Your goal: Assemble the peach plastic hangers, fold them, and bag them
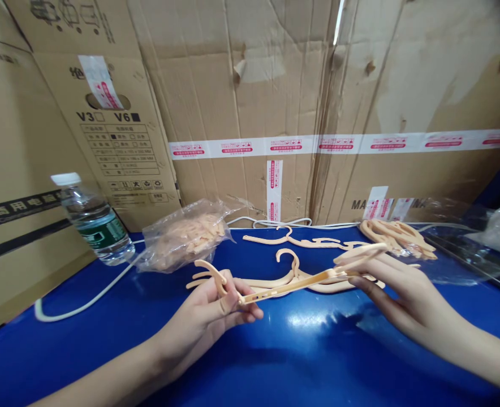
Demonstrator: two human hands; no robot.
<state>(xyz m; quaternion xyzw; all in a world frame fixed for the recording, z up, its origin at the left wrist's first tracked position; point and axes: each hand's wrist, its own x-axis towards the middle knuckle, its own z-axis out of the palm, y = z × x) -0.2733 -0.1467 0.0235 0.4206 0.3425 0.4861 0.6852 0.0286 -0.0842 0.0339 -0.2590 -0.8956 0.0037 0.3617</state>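
Hanger point(294, 287) of pale plastic spans the center of the frame, one end pinched between the thumb and fingers of the left grip point(216, 308), the other held in the right grip point(396, 288). It slants upward to the right over a blue desk point(301, 356). More hangers point(271, 282) lie just behind it; a clear bag point(186, 237) of pale pieces sits left of center, near a water bottle point(99, 226).
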